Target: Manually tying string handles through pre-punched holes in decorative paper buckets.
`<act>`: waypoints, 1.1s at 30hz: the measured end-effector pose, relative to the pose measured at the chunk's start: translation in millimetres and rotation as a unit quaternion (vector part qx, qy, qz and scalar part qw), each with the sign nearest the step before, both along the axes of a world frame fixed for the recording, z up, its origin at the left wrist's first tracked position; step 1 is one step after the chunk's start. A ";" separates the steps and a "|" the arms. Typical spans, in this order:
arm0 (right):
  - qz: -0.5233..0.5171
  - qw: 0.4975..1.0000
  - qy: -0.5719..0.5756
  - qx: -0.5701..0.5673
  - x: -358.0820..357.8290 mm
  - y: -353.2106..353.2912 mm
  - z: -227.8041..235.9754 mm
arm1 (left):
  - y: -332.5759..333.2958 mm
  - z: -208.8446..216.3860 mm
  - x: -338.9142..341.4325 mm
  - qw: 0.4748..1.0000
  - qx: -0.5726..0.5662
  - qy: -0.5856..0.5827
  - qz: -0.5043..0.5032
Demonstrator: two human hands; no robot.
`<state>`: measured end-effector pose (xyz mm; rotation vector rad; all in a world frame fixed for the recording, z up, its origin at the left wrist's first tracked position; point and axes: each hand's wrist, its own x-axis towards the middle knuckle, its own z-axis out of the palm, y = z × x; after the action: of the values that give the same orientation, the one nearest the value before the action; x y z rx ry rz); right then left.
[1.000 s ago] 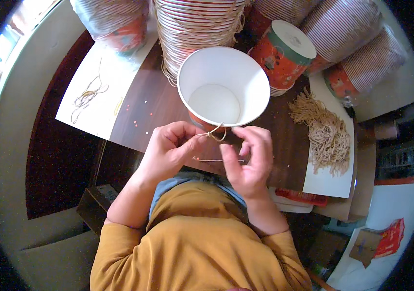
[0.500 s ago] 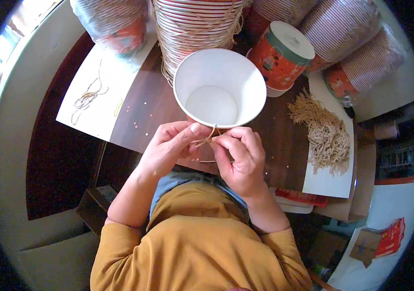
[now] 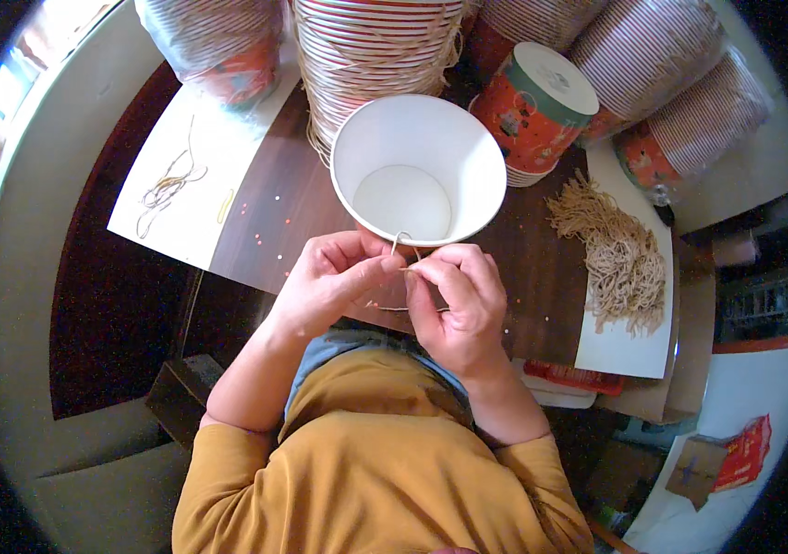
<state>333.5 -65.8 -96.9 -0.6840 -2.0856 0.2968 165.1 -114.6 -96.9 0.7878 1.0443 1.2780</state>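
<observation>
A white-lined paper bucket (image 3: 417, 175) stands on the brown table with its mouth tipped toward me. At its near rim a thin tan cord (image 3: 402, 237) makes a small loop over the edge. My left hand (image 3: 343, 272) pinches the cord between thumb and forefinger, just below the rim. Close beside it, my right hand (image 3: 460, 291) also pinches the cord, fingertips almost touching those of the left. A length of cord hangs below between the hands. The fingers partly hide where the strands cross.
A bundle of tan cords (image 3: 616, 258) lies on white paper at the right. A tall stack of corded buckets (image 3: 375, 55) rises behind, beside an upturned red-and-green bucket (image 3: 542, 111) and plastic-wrapped stacks (image 3: 648, 55). Loose strings (image 3: 168, 192) lie on white card at the left.
The cord at the rim now forms a rounder, more open loop where strands were gathered between my fingers. My left thumb has moved slightly right and down; the bucket stays in place.
</observation>
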 end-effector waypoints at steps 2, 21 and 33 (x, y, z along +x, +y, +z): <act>-0.002 1.000 0.003 -0.003 -0.4 -0.4 1.0 | 0.5 5.7 6.7 0.999 0.025 0.037 0.031; -0.018 1.000 0.004 -0.002 -1.9 -0.9 2.6 | 0.1 3.1 4.7 0.998 0.037 0.042 0.012; -0.031 0.999 0.015 -0.006 -1.8 -0.2 2.0 | -2.7 -0.1 -9.2 1.000 0.021 -0.007 -0.010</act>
<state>331.7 -66.1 -94.9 -0.7458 -2.0321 0.2843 155.9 -117.2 -97.0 0.8188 0.9983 1.2901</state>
